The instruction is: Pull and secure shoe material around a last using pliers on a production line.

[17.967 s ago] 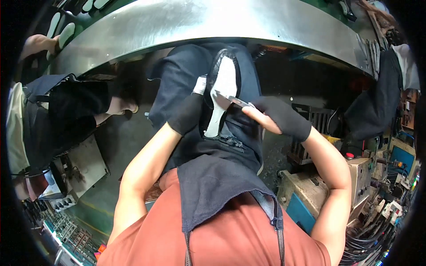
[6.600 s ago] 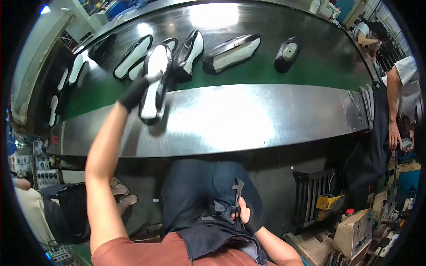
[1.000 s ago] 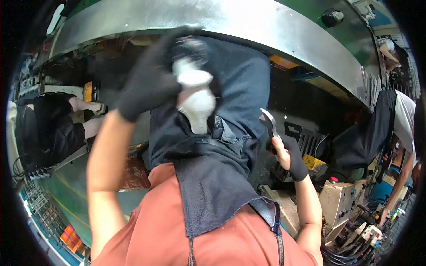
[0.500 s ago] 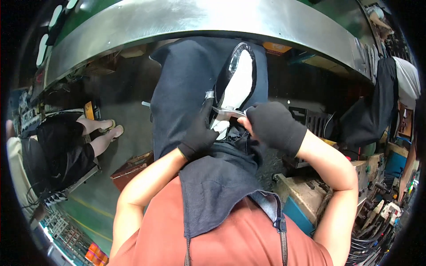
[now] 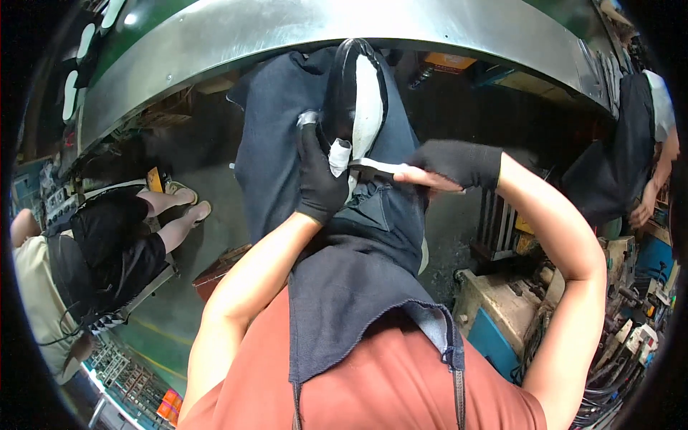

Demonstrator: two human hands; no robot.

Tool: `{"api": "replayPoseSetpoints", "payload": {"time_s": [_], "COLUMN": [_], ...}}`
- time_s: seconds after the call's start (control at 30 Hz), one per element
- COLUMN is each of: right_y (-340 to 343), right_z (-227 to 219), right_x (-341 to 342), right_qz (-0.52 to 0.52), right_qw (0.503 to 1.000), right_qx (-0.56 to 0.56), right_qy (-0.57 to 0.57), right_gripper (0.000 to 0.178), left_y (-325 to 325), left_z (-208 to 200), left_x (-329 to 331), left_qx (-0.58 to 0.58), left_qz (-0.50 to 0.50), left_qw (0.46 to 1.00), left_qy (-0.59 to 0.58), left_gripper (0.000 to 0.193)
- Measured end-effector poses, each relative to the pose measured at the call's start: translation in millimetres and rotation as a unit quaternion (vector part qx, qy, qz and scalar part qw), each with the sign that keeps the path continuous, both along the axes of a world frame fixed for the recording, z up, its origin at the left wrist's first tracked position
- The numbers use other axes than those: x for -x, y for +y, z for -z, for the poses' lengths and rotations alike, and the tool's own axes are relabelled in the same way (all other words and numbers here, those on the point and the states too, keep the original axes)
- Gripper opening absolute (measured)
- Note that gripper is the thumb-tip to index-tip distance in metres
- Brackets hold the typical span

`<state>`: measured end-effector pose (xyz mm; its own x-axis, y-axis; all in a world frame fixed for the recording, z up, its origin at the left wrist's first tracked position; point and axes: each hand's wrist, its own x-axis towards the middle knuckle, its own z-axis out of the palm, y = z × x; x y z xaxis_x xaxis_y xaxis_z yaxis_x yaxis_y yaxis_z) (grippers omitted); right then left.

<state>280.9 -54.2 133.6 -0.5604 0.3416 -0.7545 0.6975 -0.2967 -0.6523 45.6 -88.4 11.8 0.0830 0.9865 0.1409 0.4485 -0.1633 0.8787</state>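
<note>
A black shoe (image 5: 368, 104) with a white, bare underside lies across my apron-covered lap, toe pointing away from me. My left hand (image 5: 319, 170), in a black fingerless glove, grips it near the heel, with white wrapping on two of the digits. In my right hand (image 5: 456, 163), also in a black glove, is a slim metal hand tool (image 5: 381, 167). Its working end reaches the heel end of the shoe beside my left fingers. The exact kind of tool cannot be made out, and part of the heel is hidden.
A curved metal bench edge (image 5: 301, 34) runs across the far side. On the left sits another person (image 5: 107, 236); a second person (image 5: 631, 150) is at the right. A worn machine box (image 5: 502, 304) stands by my right elbow, a reddish-brown box (image 5: 215, 276) by my left arm.
The shoe has shifted left and away from me, turning more upright in view. My left hand has moved up with it; the right hand and tool have turned flatter, to the right.
</note>
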Motion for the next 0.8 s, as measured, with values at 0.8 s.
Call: {"api": "replayPoseSetpoints", "payload": {"time_s": [0.8], "right_y": [-20.4], "right_z": [-16.3], "right_x": [42.0], "right_qz": [0.022], "right_qw": [0.895], "right_qx": [-0.435], "right_qy": [-0.099], "right_gripper": [0.044], "left_y": [55.8], "left_z": [-32.7], "left_x": [17.4], "left_qx": [0.471], "left_qz": [0.145], "left_qw": [0.706], "left_qy": [-0.508], "left_gripper": [0.062]}}
